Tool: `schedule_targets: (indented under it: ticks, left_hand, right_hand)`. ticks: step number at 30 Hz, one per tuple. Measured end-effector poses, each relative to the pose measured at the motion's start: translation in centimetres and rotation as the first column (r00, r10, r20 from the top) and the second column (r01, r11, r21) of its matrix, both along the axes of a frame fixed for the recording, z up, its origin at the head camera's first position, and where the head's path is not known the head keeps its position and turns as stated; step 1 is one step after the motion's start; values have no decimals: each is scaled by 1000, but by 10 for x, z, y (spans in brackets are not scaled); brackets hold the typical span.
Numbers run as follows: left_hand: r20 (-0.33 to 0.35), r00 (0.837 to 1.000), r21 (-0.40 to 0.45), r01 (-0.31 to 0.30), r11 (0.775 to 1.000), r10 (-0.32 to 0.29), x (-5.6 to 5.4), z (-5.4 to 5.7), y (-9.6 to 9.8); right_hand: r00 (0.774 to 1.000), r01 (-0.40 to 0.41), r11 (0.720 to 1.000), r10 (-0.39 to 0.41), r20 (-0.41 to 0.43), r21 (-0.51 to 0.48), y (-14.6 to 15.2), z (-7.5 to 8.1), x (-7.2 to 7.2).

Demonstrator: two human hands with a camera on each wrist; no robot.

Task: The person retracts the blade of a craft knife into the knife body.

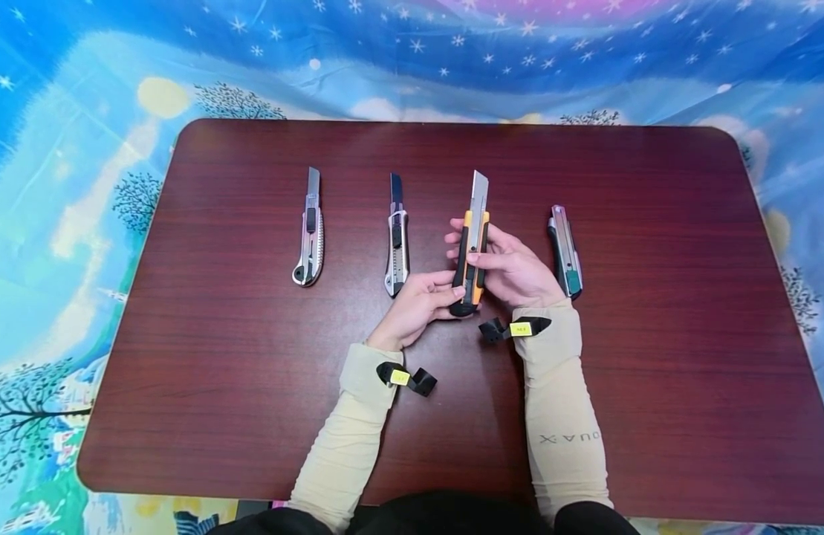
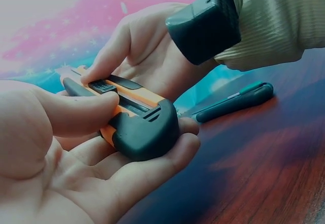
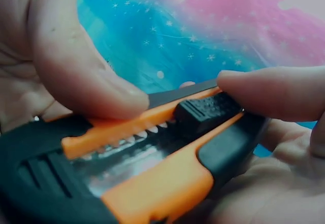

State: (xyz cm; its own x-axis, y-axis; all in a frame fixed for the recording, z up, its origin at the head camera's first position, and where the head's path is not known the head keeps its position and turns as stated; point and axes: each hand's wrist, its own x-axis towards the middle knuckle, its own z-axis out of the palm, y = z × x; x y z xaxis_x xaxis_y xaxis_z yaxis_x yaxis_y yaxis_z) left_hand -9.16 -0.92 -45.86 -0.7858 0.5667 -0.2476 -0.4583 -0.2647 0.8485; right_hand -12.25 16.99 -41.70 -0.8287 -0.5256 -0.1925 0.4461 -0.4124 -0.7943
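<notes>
An orange and black utility knife (image 1: 472,256) is held up between both hands, its wide silver blade extended and pointing away from the body. My left hand (image 1: 421,305) grips its black butt end, thumb on top and fingers beneath. Further up the handle, my right hand (image 1: 518,267) holds it from the right side, thumb on the front face. In the right wrist view, the right thumb (image 3: 274,92) lies at the black ridged slider (image 3: 208,113), and the left thumb (image 3: 96,87) presses the orange edge. The left wrist view shows the black end cap (image 2: 147,132) over the left fingers.
Left of the hands, a silver utility knife (image 1: 310,230) and a silver one with a dark blade (image 1: 396,238) lie with blades out. A green and dark utility knife (image 1: 565,253) lies just right of the right hand. The dark red wooden table (image 1: 686,334) has rounded corners.
</notes>
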Motion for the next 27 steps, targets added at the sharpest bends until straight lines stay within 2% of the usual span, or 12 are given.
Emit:
schedule_targets:
  ticks: [11,20,27]
  left_hand:
    - [1,1000,-2,0,1000,0,0,-1,0]
    - [9,1000,-5,-8,1000,8,0,-1,0]
    - [16,1000,-9,-15,1000,15,0,-2,1]
  right_hand:
    - [999,-31,999,30,-39,-23,1,-3,-1]
    - [999,-34,999,35,-25,43,0,-3,0]
    - [999,-37,998,38,-17,51,0,-3,-1]
